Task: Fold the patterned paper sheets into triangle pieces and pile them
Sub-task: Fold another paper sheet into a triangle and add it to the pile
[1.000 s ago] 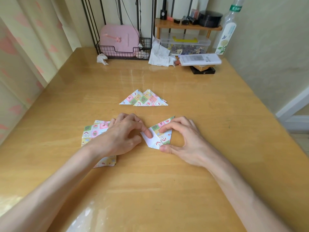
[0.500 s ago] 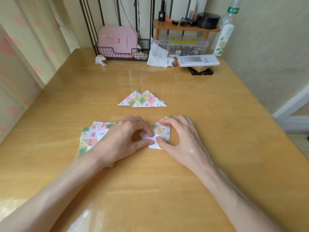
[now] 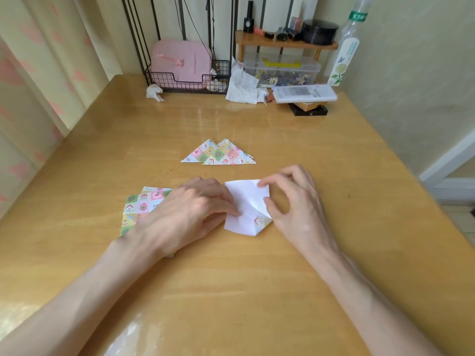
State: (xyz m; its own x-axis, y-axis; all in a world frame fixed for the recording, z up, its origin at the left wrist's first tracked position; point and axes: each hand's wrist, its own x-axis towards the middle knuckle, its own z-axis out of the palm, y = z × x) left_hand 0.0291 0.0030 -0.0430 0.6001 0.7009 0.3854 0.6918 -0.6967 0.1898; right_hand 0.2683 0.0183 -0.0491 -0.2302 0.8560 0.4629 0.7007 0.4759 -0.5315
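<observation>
Since half a second ago the patterned sheet (image 3: 244, 201) has been opened out, so that mostly its white underside is shown where patterned flaps were seen. It is laid on the desk (image 3: 257, 278) between the hands, long axis running away from the person. Its left edge is pressed down by the left hand (image 3: 187, 214), and its right flap, the part to be folded next, is pinched by the fingers (image 3: 262, 185) of the right hand (image 3: 298, 201). Finished triangle pieces (image 3: 218, 156) are piled just beyond, and the stack of unfolded sheets (image 3: 140, 210) is partly covered by the left wrist.
</observation>
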